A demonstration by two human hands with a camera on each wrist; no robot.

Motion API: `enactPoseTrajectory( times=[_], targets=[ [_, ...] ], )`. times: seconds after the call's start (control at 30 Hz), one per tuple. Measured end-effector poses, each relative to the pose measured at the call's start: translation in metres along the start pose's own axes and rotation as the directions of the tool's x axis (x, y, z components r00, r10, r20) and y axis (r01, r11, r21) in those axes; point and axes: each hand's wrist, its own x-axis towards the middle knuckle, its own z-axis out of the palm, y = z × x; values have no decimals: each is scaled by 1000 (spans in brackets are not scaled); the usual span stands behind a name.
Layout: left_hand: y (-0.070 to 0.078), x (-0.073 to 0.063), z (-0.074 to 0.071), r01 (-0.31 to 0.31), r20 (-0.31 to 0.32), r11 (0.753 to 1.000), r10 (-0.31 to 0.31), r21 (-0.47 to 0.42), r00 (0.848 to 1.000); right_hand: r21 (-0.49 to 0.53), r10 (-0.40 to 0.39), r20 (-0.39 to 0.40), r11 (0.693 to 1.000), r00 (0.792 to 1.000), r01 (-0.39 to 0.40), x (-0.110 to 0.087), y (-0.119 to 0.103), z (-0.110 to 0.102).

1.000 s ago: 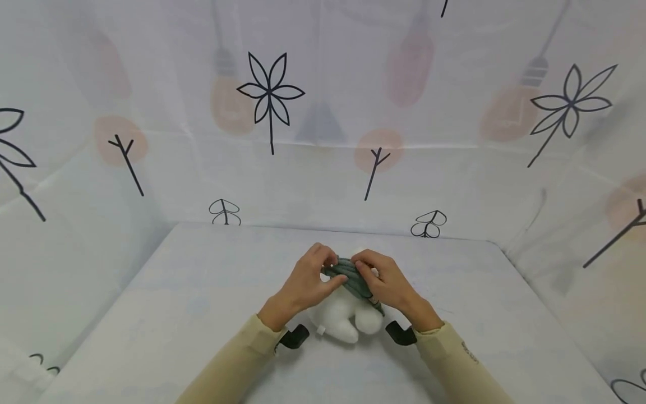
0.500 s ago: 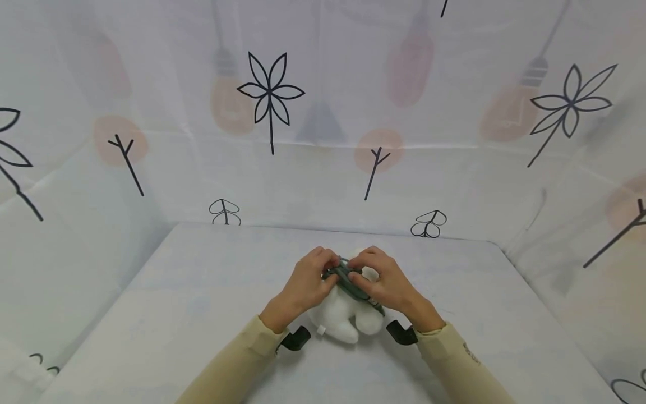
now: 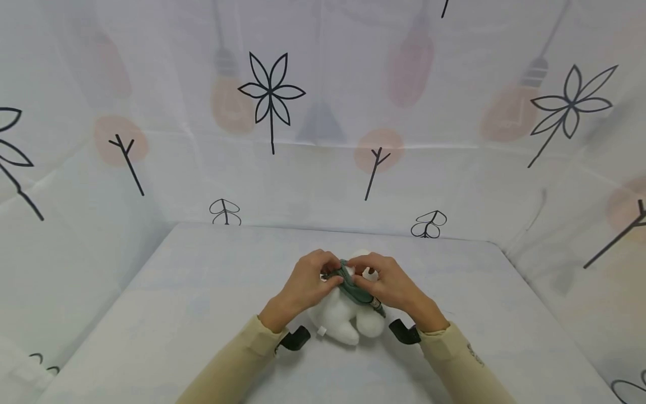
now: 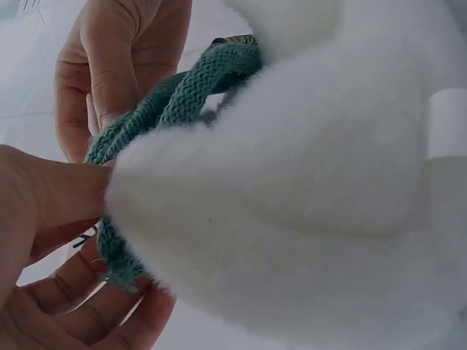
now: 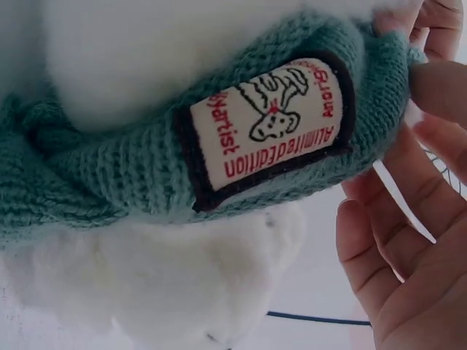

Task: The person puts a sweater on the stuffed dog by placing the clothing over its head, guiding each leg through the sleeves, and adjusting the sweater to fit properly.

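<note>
Clamping scarf [image 3: 356, 294] across toy [image 3: 333, 318] in fingers [image 5: 423, 169] of left hand [image 3: 309, 281] and right hand [image 3: 387, 281], apparently preventing it slackening.

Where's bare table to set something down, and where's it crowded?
Bare table: left, between left sleeve and backdrop; right, between right sleeve and backdrop; behind, a strip between soft toy and backdrop; in front, a smaller patch between the sleeves. Crowded: the middle, where left-hand grip and right-hand grip hold the scarf at the soft toy.
</note>
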Motion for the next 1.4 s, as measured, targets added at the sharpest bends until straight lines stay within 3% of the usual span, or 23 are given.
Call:
enactPoseTrajectory(
  times=[0.2, 0.47, 0.53, 0.67, 0.77, 0.87, 1.1, 1.27, 1.4],
  targets=[
    [1, 1, 3, -20, -21, 1000, 20, -1, 1000, -45, 1, -7, 999, 1000, -1, 0, 3, 4],
    [-1, 1, 1, -30, 21, 999, 31, -21, 999, -124, -127, -136, 986, 982, 111, 4, 8, 8],
    [-2, 1, -1, -25, 30, 1000, 25, -15, 999, -105, -98, -169, 991, 981, 80, 4, 9, 8],
    [-6, 2, -3, -24, 42, 1000, 24, 8, 999, 7, 59, -192, 998, 980, -58, 2, 10, 5],
    [-10, 3, -4, -27, 54, 999, 25, 25, 998, 90, 168, -205, 984, 964, -152, 1, 10, 3],
    [-13, 3, -5, 4, 76, 1000, -6, 27, 997, 136, 218, -229, 972, 949, -190, 2, 11, 2],
    [-14, 2, -7, 94, 129, 993, -85, -66, 988, 127, 261, -151, 962, 954, -243, 3, 9, 4],
    [-10, 2, -1, 129, 104, 981, -115, -146, 988, 73, 214, -78, 975, 974, -208, 2, 5, 4],
    [-8, 1, 5, 117, 86, 980, -104, -164, 991, 28, 164, -41, 986, 986, -163, 2, 3, 6]
  ],
)
